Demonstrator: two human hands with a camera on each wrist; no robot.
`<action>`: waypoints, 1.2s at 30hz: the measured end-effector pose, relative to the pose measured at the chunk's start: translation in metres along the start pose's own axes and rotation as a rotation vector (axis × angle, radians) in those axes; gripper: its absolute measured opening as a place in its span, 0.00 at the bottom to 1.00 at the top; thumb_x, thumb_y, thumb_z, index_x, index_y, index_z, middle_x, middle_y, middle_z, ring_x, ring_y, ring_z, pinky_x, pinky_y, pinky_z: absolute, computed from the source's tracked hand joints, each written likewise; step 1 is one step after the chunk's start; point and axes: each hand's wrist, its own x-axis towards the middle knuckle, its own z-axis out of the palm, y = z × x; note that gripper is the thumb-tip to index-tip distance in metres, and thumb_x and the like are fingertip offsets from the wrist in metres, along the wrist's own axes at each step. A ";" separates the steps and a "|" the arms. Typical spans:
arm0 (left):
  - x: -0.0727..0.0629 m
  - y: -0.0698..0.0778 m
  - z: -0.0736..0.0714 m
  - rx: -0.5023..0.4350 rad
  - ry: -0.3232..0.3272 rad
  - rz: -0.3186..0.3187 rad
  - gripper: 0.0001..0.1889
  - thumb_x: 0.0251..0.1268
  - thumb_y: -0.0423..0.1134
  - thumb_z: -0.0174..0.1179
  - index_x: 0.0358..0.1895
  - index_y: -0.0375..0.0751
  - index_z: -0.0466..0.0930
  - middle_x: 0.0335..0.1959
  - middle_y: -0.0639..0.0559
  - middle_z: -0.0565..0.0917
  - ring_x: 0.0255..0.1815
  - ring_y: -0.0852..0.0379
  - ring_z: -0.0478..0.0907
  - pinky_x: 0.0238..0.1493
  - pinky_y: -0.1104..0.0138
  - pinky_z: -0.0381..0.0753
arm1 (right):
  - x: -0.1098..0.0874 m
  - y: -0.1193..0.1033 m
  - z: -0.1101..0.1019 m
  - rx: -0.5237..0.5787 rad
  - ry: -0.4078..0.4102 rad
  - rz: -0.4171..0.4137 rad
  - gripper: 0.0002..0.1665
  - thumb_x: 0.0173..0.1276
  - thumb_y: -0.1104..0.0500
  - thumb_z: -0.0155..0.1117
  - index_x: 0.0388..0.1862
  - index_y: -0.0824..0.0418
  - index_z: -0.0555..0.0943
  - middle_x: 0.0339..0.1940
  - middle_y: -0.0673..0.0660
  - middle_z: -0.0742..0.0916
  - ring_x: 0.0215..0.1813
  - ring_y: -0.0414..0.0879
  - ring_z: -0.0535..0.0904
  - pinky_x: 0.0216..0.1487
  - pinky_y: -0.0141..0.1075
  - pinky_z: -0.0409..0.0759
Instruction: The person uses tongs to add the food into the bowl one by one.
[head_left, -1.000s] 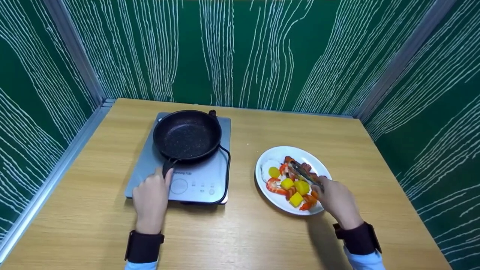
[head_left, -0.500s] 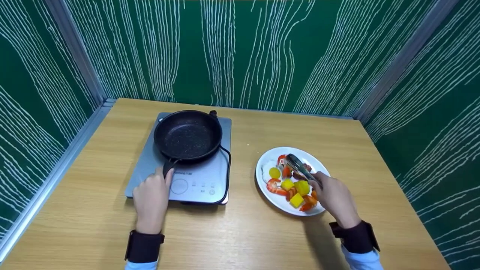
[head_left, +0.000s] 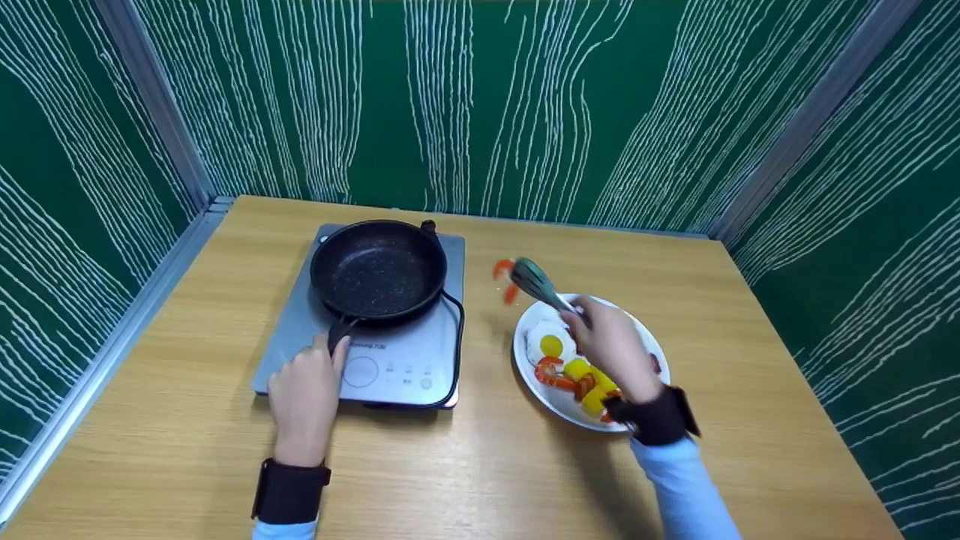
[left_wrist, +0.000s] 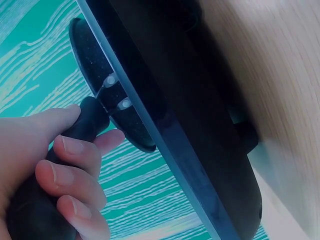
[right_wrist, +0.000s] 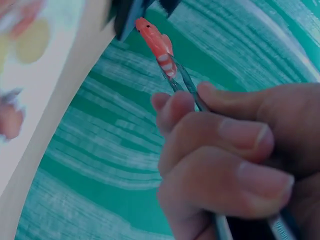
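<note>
My left hand (head_left: 304,397) grips the black handle (left_wrist: 82,130) of a dark frying pan (head_left: 379,274), its fingers curled round it in the left wrist view. The pan sits on a silver induction cooktop (head_left: 300,352). My right hand (head_left: 611,341) holds metal tongs (head_left: 534,279), and a red-and-white shrimp (right_wrist: 159,45) is pinched between their tips. Tongs and shrimp are in the air, between the pan and a white plate (head_left: 531,386). On that plate lie a fried egg (head_left: 551,345), another shrimp (head_left: 553,375) and several yellow cubes (head_left: 577,368); the right hand covers part of it.
A black cord (head_left: 459,337) runs along the right side of the cooktop. The wooden table (head_left: 480,465) is bounded at the back and sides by green panels (head_left: 517,112) with white streaks. Grey metal posts stand in the corners.
My right hand has lifted the tongs off the plate with a shrimp in them, moving left and away from me. The left hand stays on the pan handle.
</note>
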 end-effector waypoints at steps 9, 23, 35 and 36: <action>-0.002 -0.002 0.001 -0.004 0.004 0.000 0.22 0.74 0.51 0.60 0.43 0.30 0.84 0.20 0.34 0.84 0.17 0.35 0.81 0.16 0.49 0.75 | 0.044 -0.062 0.047 0.087 -0.025 -0.113 0.17 0.80 0.51 0.57 0.52 0.62 0.83 0.27 0.51 0.78 0.25 0.42 0.70 0.27 0.34 0.68; 0.001 -0.003 0.000 -0.031 -0.012 -0.001 0.21 0.74 0.51 0.61 0.44 0.31 0.84 0.18 0.36 0.83 0.16 0.37 0.81 0.15 0.50 0.73 | 0.068 -0.130 0.110 0.027 -0.136 -0.212 0.14 0.79 0.52 0.58 0.47 0.61 0.82 0.32 0.54 0.83 0.30 0.44 0.76 0.32 0.34 0.70; 0.001 -0.004 0.000 -0.029 -0.008 0.005 0.21 0.73 0.50 0.61 0.44 0.31 0.83 0.18 0.37 0.82 0.16 0.38 0.80 0.14 0.51 0.72 | 0.063 -0.137 0.118 -0.084 -0.129 -0.126 0.24 0.78 0.46 0.60 0.60 0.62 0.81 0.44 0.58 0.89 0.36 0.46 0.81 0.34 0.37 0.73; 0.001 -0.004 0.000 -0.027 -0.002 0.004 0.21 0.73 0.50 0.62 0.44 0.31 0.84 0.18 0.36 0.82 0.16 0.37 0.80 0.14 0.50 0.72 | 0.063 -0.136 0.118 -0.087 -0.128 -0.122 0.25 0.78 0.46 0.60 0.62 0.61 0.80 0.45 0.58 0.89 0.37 0.47 0.81 0.36 0.38 0.74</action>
